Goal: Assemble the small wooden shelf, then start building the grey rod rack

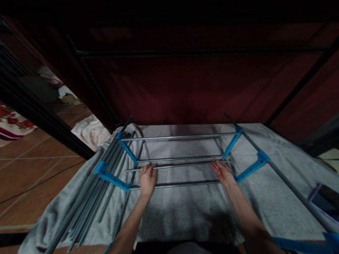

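My left hand point(147, 179) is closed around a loose grey metal tube point(182, 164) near its left end. The right end of this tube lies in the fingers of my right hand point(222, 171), with the palm partly turned up. The tube runs crosswise inside a frame of grey tubes and blue plastic brackets. Two brackets stand at the left, a far one point(128, 151) and a nearer one point(112, 178). On the right are a far bracket point(233, 141) and a nearer bracket point(253, 167). Fixed crossbars, including the far one point(180, 137), span between the sides.
A bundle of loose grey tubes point(92, 208) lies at the left on a grey blanket point(185, 211). A phone-like dark object point(325, 200) rests at the right edge. Dark red panels point(196, 88) rise behind the frame. Tiled floor point(34, 169) shows at the left.
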A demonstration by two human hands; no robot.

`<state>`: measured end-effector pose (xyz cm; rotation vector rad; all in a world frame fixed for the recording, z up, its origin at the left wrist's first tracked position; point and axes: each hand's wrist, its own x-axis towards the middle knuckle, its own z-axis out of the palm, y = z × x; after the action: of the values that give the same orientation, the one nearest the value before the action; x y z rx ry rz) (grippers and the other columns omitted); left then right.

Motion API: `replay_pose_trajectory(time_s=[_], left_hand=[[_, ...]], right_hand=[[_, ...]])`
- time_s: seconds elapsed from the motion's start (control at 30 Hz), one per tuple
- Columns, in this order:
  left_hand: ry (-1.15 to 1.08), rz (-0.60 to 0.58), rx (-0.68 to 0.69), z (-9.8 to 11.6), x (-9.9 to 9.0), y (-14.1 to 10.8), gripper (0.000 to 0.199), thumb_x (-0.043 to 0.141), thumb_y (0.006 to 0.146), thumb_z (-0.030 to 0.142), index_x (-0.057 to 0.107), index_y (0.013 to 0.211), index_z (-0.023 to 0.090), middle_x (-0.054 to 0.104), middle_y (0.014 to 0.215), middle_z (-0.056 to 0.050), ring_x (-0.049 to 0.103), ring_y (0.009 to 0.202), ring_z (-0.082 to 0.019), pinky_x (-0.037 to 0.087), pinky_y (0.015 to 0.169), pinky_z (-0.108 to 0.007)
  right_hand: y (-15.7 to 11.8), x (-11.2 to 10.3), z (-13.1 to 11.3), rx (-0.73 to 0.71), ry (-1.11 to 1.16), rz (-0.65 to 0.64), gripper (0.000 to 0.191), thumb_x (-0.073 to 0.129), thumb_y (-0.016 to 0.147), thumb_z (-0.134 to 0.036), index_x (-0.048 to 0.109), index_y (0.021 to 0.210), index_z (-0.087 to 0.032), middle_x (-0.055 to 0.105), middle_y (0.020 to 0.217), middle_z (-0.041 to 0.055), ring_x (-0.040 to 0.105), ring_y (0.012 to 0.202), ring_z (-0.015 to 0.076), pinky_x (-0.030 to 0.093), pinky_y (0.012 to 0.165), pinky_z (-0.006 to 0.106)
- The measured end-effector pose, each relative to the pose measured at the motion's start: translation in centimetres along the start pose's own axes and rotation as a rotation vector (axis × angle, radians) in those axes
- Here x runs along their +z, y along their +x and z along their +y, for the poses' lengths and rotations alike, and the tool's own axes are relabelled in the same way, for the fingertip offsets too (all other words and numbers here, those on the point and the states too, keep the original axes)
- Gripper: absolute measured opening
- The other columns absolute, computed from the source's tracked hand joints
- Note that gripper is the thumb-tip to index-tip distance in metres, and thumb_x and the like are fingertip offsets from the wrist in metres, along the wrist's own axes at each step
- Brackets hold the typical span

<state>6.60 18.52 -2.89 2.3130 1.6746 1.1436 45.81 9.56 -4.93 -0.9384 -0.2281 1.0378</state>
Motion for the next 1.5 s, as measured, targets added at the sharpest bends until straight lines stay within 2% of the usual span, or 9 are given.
replay_pose_trajectory(time_s=[0.27, 0.57, 1.07, 1.5], left_hand=[[0.012, -0.026, -0.001, -0.1, 0.0, 0.1, 0.025, 0.052, 0.087, 0.029, 0.067, 0.104, 0.019, 0.065, 0.099, -0.010, 0.056, 0.097, -0.027, 0.045, 0.089, -0.042], [-0.001, -0.106, -0.031, -0.4, 0.4, 0.2, 0.025, 0.052, 0.088, 0.033, 0.067, 0.103, 0.019, 0.067, 0.098, -0.008, 0.057, 0.096, -0.026, 0.046, 0.088, -0.040], [0.009, -0.182, -0.057, 0.5, 0.1, 0.5, 0.025, 0.052, 0.088, 0.031, 0.066, 0.106, 0.020, 0.067, 0.100, -0.008, 0.057, 0.098, -0.026, 0.048, 0.090, -0.040], [-0.012, -0.235, -0.005, 0.8, 0.2, 0.1, 0.028, 0.045, 0.093, 0.030, 0.064, 0.110, 0.020, 0.065, 0.105, -0.008, 0.058, 0.104, -0.024, 0.048, 0.095, -0.041]], right_hand=[[0.5, 1.0, 0.0, -0.077, 0.004, 0.040, 0.031, 0.088, 0.056, -0.029, 0.060, 0.070, -0.023, 0.071, 0.074, -0.0053, 0.070, 0.075, 0.0142, 0.061, 0.072, 0.030], [1.5, 2.7, -0.2, -0.173, 0.019, 0.100, 0.040, 0.087, 0.056, -0.033, 0.050, 0.065, -0.022, 0.062, 0.059, -0.0100, 0.063, 0.057, 0.0085, 0.057, 0.064, 0.023], [2.4, 3.1, -0.8, -0.175, 0.024, 0.093, 0.034, 0.086, 0.055, -0.030, 0.055, 0.064, -0.022, 0.069, 0.069, -0.0058, 0.066, 0.066, 0.0101, 0.058, 0.065, 0.024], [3.4, 3.2, -1.4, -0.162, 0.032, 0.073, 0.032, 0.087, 0.056, -0.028, 0.058, 0.068, -0.022, 0.071, 0.073, -0.0037, 0.068, 0.069, 0.0112, 0.058, 0.066, 0.024]])
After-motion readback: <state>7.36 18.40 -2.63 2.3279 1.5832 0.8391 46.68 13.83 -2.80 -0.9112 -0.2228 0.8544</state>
